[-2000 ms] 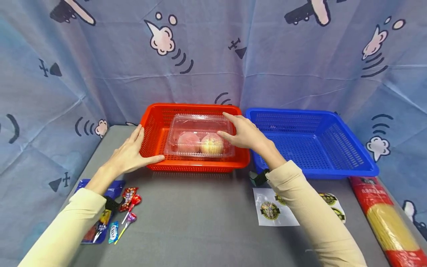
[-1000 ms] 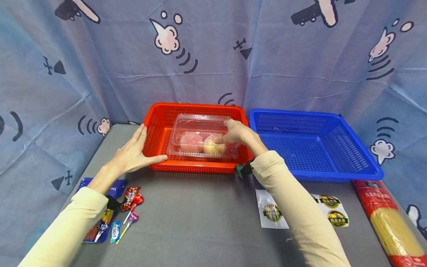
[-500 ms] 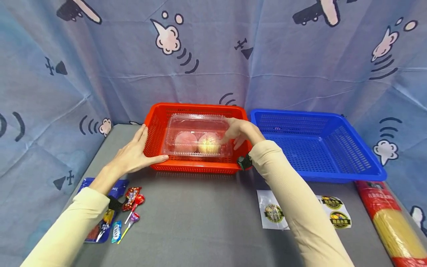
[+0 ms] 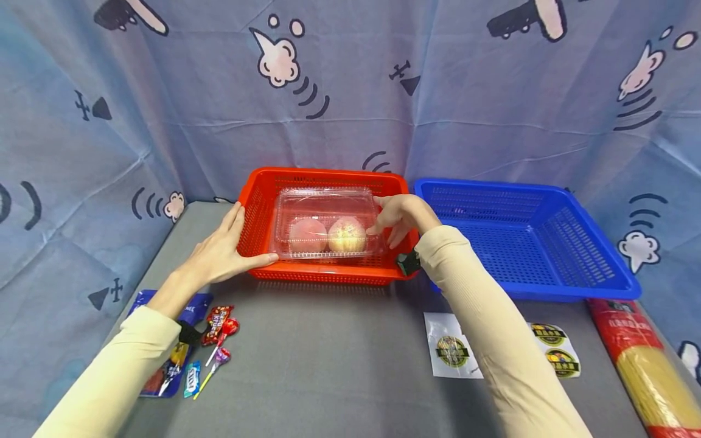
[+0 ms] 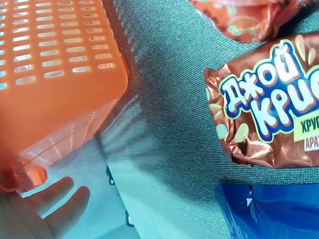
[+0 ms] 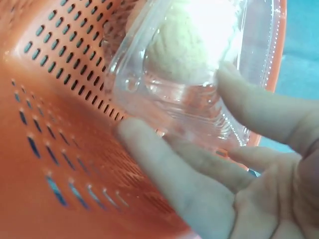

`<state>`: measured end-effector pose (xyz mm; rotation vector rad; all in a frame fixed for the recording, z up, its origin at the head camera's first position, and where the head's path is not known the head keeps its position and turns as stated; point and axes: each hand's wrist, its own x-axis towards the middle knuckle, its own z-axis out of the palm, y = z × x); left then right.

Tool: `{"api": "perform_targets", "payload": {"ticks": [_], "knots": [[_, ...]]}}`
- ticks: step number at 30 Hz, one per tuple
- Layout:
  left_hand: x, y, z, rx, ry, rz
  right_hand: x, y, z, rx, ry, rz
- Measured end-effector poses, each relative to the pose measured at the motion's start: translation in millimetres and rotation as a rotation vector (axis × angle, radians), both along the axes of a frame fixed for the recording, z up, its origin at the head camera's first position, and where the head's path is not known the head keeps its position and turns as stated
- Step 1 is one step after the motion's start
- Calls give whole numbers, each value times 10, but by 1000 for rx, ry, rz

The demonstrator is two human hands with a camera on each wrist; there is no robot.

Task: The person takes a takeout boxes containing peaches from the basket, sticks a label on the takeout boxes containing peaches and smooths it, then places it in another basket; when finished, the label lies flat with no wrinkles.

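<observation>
A clear plastic clamshell box (image 4: 327, 207), its lid down, lies inside the red basket (image 4: 334, 278). Through the plastic show two round fruits, a pink one (image 4: 308, 235) and a yellowish-pink one (image 4: 347, 235). My left hand (image 4: 216, 252) rests on the basket's left end, fingers straight along the side and thumb on the front rim. At the box's right end is my right hand (image 4: 402, 216). In the right wrist view its thumb (image 6: 259, 107) touches the lid's edge, while the other fingers spread beside the box's end, not closed round it.
A blue basket (image 4: 493, 258) stands right of the red one. In front lie sticker sheets (image 4: 450, 353) and a red-ended noodle pack (image 4: 641, 365). Near the left forearm are a blue pouch (image 4: 197, 310), a brown candy packet (image 4: 218, 322) and lollipops (image 4: 219, 359).
My right hand has come down into the red basket at the box's right end. The box has shifted a little left within the basket. My left hand has stayed in place.
</observation>
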<state>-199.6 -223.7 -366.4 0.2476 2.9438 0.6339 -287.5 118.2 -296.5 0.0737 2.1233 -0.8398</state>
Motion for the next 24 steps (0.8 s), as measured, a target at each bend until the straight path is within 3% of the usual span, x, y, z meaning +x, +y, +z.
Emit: {"api": "perform_targets", "payload": {"ticks": [24], "knots": [[19,15,12,1,-11,1,31,58,21,-143,-6,-69]]}}
